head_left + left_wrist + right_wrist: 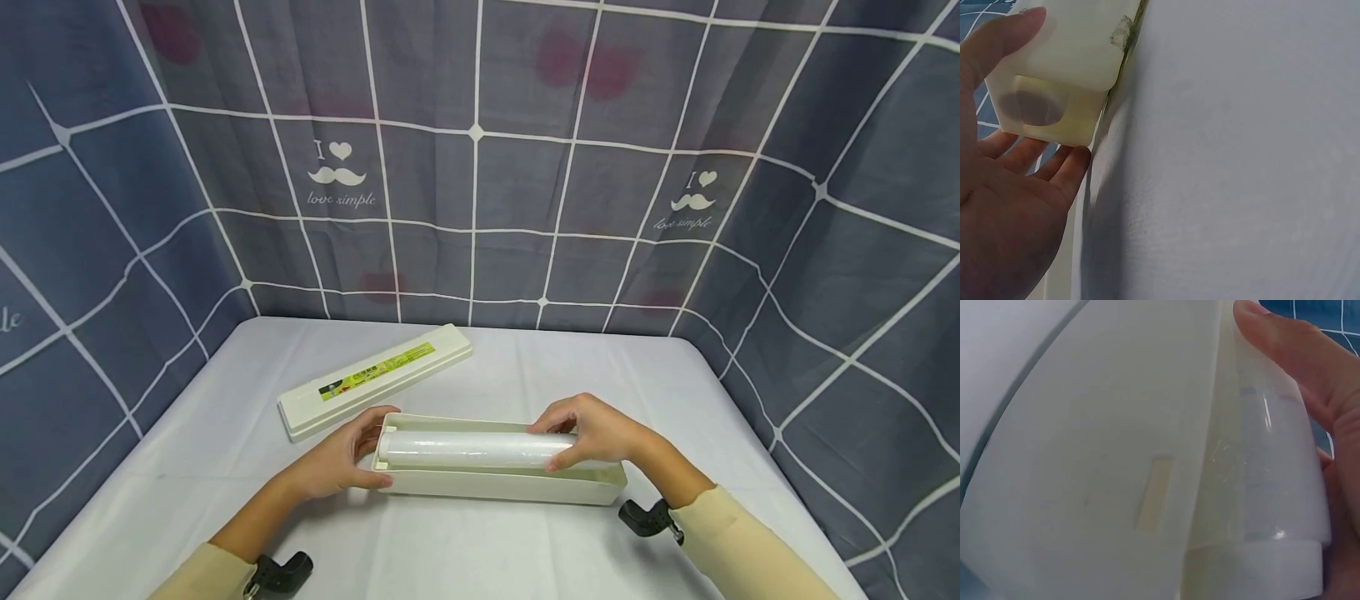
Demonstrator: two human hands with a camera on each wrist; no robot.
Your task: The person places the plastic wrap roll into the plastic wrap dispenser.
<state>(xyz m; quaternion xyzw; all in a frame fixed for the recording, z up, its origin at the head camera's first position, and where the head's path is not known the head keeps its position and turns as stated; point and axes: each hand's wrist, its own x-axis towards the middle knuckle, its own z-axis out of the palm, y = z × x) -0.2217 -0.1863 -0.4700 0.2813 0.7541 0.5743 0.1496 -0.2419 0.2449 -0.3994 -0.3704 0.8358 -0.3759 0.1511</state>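
A long pale green box [498, 486] lies across the table with its top uncovered. Inside it is a roll of cling film [465, 448], clear and shiny, with a white end cap [1254, 570] in the right wrist view. My left hand [341, 458] grips the box's left end, thumb on the front wall and fingers round the far side. In the left wrist view the hand [1016, 187] spans that end, fingertips along one edge. My right hand [600, 429] holds the roll near its right end between thumb and fingers. Behind the left hand lies the lid [375, 379].
The lid carries a green-yellow printed label [377, 372] and lies at a slant. A white cloth [465, 550] covers the table. Dark checked curtains [517, 192] hang behind and on both sides. Black devices [283, 573] are strapped at the wrists.
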